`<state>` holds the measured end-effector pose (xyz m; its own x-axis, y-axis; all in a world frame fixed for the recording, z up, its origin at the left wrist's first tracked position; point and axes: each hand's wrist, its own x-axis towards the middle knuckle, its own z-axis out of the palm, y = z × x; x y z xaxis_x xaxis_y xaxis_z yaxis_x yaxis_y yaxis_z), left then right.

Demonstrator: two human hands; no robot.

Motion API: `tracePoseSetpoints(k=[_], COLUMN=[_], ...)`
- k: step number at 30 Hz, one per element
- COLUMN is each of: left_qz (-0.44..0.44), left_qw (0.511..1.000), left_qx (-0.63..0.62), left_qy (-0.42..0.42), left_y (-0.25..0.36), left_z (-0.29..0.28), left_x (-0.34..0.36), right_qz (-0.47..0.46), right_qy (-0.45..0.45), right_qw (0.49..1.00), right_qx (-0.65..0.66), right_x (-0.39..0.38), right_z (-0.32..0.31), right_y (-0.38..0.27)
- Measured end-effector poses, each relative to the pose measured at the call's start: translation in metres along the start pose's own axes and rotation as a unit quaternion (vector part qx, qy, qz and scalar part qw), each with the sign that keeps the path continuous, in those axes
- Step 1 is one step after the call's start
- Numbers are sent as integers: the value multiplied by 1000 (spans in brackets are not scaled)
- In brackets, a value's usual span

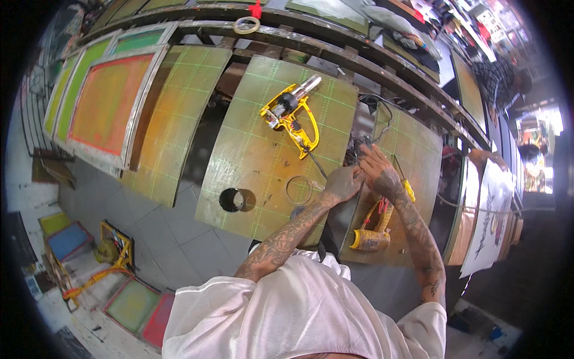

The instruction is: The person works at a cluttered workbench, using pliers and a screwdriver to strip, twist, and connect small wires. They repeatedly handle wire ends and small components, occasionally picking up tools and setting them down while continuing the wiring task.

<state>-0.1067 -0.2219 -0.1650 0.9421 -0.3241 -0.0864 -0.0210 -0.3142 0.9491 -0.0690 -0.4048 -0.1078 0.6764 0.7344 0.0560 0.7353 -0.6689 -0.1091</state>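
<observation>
My left hand (342, 182) and my right hand (378, 172) meet over the dark gap between two green gridded boards, fingers pinched on a tangle of thin wires (357, 151). What exactly each hand grips is too small to tell. A yellow-handled screwdriver (404, 181) lies just right of my right hand. Yellow pliers with red grips (372, 230) rest below my hands. A yellow heat gun (291, 112) lies on the middle board (257, 179), its cord running toward my hands.
A black round cup (231, 200) and a clear tape ring (298, 190) sit on the middle board. Framed printing screens (107, 102) lean at left. A tape roll (246, 25) rests on the rail. Another person (501, 78) stands at upper right near a printed sheet (490, 221).
</observation>
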Motion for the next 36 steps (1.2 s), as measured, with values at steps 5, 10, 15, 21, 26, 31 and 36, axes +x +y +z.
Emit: tracePoseSetpoints(k=[5,10,15,21,26,31,36], left_qz=[-2,-7,38,55,255,145,172], left_qw=[1000,1000,997,992,962,987,984], left_qx=[20,-23,16,36,-11,-4,-32], left_qy=[22,4,59,110,100,73,18], left_y=[-11,-7,-7,2,54,42,57], left_z=[4,-2,19,25,24,9,24], left_x=[-6,-3,2,18,-45,-14,-17], right_qz=[33,0,-8,75,340,291,351], right_qy=[-102,-51,-158,-146,-63,282,423], right_qw=[992,994,986,980,926,914,762], right_qx=[72,95,-61,-110,-148,27,342], right_x=[0,-9,-3,19,-19,31,-1], right_z=[7,3,11,40,5,-46,-101], right_y=[15,23,27,41,132,146,157])
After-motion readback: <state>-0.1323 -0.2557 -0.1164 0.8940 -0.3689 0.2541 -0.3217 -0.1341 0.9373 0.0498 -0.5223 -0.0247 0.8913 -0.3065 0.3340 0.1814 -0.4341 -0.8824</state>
